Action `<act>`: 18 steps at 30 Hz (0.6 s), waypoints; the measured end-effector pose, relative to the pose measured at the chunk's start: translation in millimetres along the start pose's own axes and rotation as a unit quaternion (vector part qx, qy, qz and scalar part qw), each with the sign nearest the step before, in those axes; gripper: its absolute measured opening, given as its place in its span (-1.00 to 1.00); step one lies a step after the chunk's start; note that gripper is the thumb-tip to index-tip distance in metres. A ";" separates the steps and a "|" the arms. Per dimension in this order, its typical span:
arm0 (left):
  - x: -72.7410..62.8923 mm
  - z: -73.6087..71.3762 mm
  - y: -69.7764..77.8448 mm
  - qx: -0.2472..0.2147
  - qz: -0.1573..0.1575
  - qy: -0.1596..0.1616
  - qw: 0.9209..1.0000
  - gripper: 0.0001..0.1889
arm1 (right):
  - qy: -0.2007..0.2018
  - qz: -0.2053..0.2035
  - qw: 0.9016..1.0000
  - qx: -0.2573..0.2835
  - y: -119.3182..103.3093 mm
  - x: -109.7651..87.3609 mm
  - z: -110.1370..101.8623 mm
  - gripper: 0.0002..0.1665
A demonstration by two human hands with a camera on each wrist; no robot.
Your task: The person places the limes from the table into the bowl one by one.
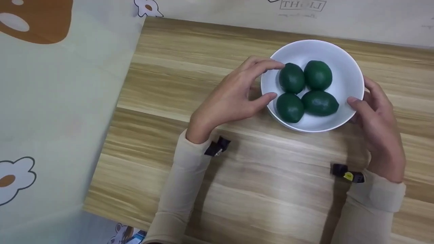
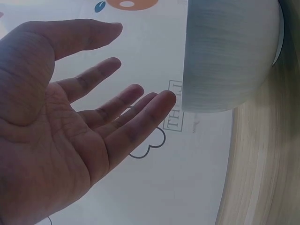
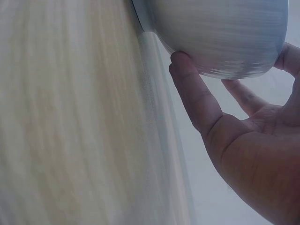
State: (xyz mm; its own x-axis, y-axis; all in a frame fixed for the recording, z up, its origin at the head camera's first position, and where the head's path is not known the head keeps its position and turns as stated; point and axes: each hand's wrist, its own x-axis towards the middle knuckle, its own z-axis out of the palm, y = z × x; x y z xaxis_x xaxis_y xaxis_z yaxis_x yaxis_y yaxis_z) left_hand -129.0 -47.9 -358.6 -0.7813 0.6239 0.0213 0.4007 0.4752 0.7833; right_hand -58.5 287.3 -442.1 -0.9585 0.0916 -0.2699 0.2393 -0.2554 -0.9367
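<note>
A white round bowl (image 1: 347,73) stands towards the back right of the wooden table, holding several dark green limes (image 1: 320,103) grouped at its middle and left. My right hand (image 1: 385,128) grips the bowl's right side, thumb over the rim and fingers against the outer wall, as the right wrist view shows on the bowl (image 3: 225,37). At the left rim is my left hand (image 1: 234,89), its thumb and forefinger spread and reaching over the edge near the limes. The left wrist view shows that hand (image 2: 70,112) with loosely extended fingers and nothing held, beside the bowl (image 2: 229,51).
The wooden table (image 1: 152,135) has its left edge and back edge in view. Beyond it lies a pale sheet (image 1: 74,101) printed with flowers and brown shapes. Small black devices sit at both sleeve cuffs, one on the left sleeve (image 1: 181,179).
</note>
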 end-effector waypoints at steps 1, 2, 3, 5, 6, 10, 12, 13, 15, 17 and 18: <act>0.0 0.0 0.1 0.002 0.000 0.000 1.000 -0.41 | 0.000 0.000 1.000 -0.002 0.1 -0.2 -0.3 -0.35; 0.1 0.0 0.2 0.003 0.000 0.001 1.000 -0.41 | 0.000 0.000 1.000 -0.004 0.1 -0.3 -0.6 -0.35; 0.2 0.1 0.3 0.004 -0.001 0.001 1.000 -0.41 | 0.000 0.000 1.000 -0.006 0.0 -0.4 -0.8 -0.35; 0.5 0.5 0.4 0.002 0.000 0.002 1.000 -0.42 | 0.000 -0.001 1.000 -0.007 0.0 -0.7 -1.3 -0.35; 0.6 0.7 0.3 0.000 0.001 0.003 1.000 -0.42 | 0.000 -0.002 1.000 -0.007 0.0 -1.0 -1.3 -0.35; 0.0 1.9 -1.1 -0.009 0.017 0.016 1.000 -0.43 | -0.002 -0.010 1.000 0.002 0.4 -2.4 -1.0 -0.38; -0.5 2.2 -2.0 -0.008 0.025 0.022 0.999 -0.43 | -0.002 -0.014 1.000 0.005 0.6 -2.9 -0.6 -0.39; -0.8 2.2 -2.3 -0.006 0.028 0.025 0.999 -0.44 | -0.003 -0.016 1.000 0.005 0.8 -3.0 -0.3 -0.39; -0.9 2.1 -2.4 -0.002 0.026 0.026 0.999 -0.44 | -0.004 -0.015 1.000 0.002 0.1 -3.0 -0.3 -0.39; -0.5 2.1 -2.2 -0.001 0.022 0.025 0.999 -0.43 | -0.003 -0.014 1.000 -0.003 -1.4 -2.4 -0.7 -0.39; -0.4 2.0 -2.2 0.000 0.020 0.025 0.999 -0.43 | -0.003 -0.013 1.000 -0.006 -2.0 -2.0 -0.8 -0.38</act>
State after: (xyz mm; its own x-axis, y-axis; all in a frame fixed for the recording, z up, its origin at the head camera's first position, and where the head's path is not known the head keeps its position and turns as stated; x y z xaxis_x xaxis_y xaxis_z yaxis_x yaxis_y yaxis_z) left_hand -128.6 -47.9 -361.5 -0.7875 0.6105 0.0846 0.4326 0.4497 0.7815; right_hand -56.9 288.4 -439.9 -0.9653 0.0919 -0.2445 0.2166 -0.2416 -0.9459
